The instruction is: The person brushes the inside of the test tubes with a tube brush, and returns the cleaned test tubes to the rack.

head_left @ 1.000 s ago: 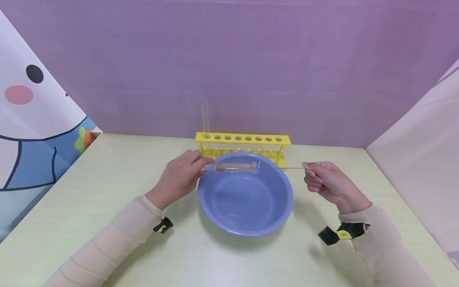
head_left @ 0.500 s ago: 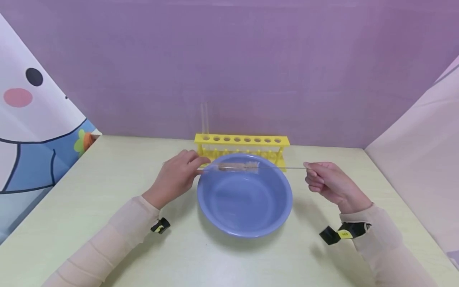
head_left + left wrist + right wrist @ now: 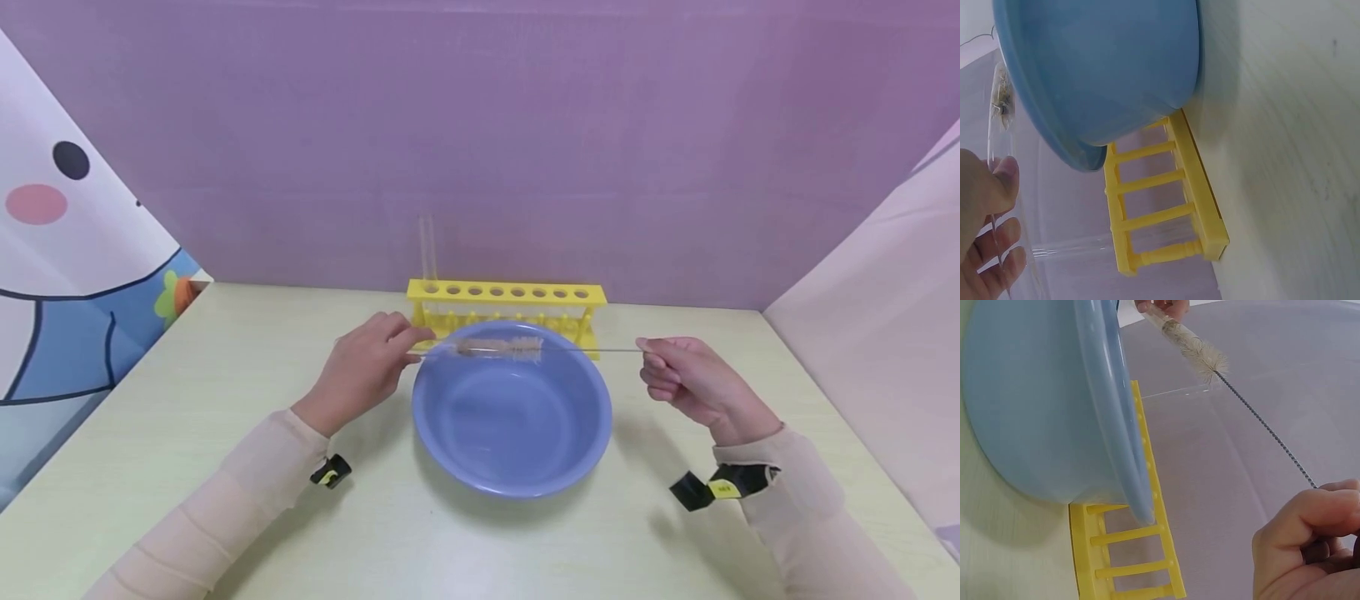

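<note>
In the head view my left hand (image 3: 367,362) grips a clear test tube (image 3: 1001,142) near its closed end, thumb and fingers on the glass. The tube lies level over the far part of the blue basin (image 3: 510,425). Inside it sits part of a test tube brush (image 3: 1210,361), whose pale bristles fan out at the tube's mouth. My right hand (image 3: 693,379) pinches the brush's thin twisted wire handle (image 3: 1266,428) at its far end, to the right of the basin. The wire runs straight between the two hands.
Behind the basin stands a yellow test tube rack (image 3: 507,291), partly hidden by the basin's rim. Another clear test tube (image 3: 428,250) stands upright in its leftmost hole. A purple backdrop (image 3: 480,142) rises behind the pale table (image 3: 247,367).
My left hand has shifted slightly left with the tube. More of the brush's bristles now show outside the tube's mouth. The right hand has stayed nearly still, and the basin and rack have not moved.
</note>
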A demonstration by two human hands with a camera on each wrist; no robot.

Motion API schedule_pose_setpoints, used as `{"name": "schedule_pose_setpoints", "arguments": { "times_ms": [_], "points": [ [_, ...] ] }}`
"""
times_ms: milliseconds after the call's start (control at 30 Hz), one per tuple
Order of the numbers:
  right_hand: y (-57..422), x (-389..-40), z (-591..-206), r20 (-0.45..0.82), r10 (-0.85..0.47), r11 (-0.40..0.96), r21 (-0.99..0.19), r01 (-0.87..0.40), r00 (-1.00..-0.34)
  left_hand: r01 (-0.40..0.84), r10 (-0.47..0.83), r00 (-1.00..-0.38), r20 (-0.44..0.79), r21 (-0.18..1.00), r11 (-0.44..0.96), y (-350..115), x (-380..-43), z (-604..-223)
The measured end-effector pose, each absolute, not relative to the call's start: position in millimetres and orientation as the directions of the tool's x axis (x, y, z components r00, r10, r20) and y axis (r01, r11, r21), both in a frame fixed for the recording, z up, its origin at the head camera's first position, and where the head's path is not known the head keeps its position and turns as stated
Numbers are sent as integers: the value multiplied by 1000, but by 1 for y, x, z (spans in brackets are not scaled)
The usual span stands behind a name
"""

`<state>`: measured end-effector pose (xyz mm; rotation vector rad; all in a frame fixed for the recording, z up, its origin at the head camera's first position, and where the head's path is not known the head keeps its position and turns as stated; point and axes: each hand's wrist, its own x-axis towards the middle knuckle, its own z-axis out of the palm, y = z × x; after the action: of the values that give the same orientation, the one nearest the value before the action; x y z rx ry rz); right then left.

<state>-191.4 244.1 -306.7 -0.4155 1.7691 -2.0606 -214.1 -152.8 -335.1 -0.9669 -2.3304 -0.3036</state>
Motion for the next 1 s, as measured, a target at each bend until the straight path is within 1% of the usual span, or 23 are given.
{"name": "schedule_pose_setpoints", "arguments": {
  "times_ms": [233, 767, 1000],
  "points": [
    [246, -191, -306, -32, -478, -132, -985, 108, -878, 712, 571, -539, 620, -28, 702, -156, -216, -337],
    [251, -190, -309, -52, -473, -154, -978, 141, -880, 690, 561, -559, 610, -32, 723, -161, -215, -335],
    [252, -190, -310, -77, -449, -150, -976, 161, -890, 683, 554, -560, 616, -35, 730, -164, -215, -336]
  ]
}}
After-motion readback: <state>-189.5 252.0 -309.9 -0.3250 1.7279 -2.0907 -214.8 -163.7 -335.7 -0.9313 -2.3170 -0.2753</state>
